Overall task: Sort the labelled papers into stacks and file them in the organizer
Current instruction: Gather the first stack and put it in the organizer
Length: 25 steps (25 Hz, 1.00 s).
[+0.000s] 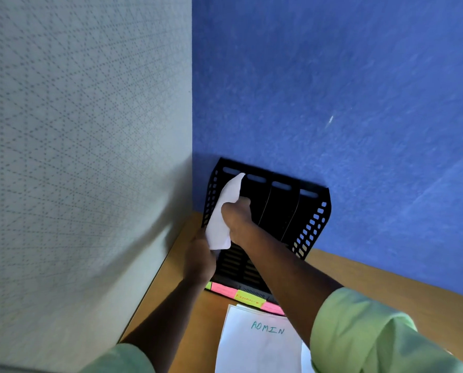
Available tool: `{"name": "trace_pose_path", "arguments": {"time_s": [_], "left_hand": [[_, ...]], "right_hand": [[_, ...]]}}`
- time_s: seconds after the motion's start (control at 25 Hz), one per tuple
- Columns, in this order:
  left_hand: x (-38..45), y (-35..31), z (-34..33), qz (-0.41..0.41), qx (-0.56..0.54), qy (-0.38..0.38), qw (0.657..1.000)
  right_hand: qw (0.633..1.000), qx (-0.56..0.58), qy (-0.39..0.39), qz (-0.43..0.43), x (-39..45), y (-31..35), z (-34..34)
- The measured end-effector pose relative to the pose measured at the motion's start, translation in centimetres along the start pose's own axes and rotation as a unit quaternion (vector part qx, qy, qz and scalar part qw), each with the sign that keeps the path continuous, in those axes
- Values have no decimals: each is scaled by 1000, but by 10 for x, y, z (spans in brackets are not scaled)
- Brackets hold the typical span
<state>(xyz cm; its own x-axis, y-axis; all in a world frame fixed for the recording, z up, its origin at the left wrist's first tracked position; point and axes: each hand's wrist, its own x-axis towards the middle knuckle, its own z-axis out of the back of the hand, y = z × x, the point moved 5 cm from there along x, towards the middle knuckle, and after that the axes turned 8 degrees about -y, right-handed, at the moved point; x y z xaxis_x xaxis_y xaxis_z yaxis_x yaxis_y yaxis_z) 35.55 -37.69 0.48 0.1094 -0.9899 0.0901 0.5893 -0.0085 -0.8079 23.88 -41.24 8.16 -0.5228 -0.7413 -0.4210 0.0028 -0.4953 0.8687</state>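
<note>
Nearest, below both forearms, a stack of white paper sheets with "ADMIN" handwritten in green (260, 343) lies flat on the brown wooden desk (198, 332), under the pale green sleeve (365, 335) of the right arm. Just beyond that stack, between it and the hands, a row of pink and yellow sticky-note labels (238, 293) runs along the front lip of the black perforated plastic file organizer (310, 227); the yellow one reads something like "FINANCE", while the others cannot be read. The left hand (199, 261) is curled round the lower end of a bent bundle of white paper sheets (225, 211), holding it from below. Just up and to the right of it, the right hand (235, 216) grips the same bundle at its middle, fingers wrapped over the sheets. The bundle stands tilted in the organizer's leftmost slot, its upper corner reaching the slot's top edge. To the right of the hands stand three more slots. Behind the organizer rises a blue fabric partition (332, 90); left of the hands stands a grey patterned partition (77, 130).
</note>
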Motion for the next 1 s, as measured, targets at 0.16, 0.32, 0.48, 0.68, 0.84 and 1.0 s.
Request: {"name": "trace_pose_path", "arguments": {"time_s": [0.16,0.32,0.48,0.68,0.84,1.0], "left_hand": [[4,8,-5,22,-15,-11,1000],[8,15,-9,34,-40,-2,999],[6,23,1,18,-50,-26,998],[-9,31,12,24,-24,2,999],[-31,33,17,8,-25,11,1000],[-68,50,16,18,-14,-10,1000]], "right_hand": [[997,-59,5,40,-7,-18,-9],[985,-132,9,109,-11,-25,-9],[985,-117,13,129,-13,-27,-9],[989,-93,21,110,-21,-51,10],[996,-20,13,85,-25,-80,46],[993,6,-50,111,-37,-130,102]]}}
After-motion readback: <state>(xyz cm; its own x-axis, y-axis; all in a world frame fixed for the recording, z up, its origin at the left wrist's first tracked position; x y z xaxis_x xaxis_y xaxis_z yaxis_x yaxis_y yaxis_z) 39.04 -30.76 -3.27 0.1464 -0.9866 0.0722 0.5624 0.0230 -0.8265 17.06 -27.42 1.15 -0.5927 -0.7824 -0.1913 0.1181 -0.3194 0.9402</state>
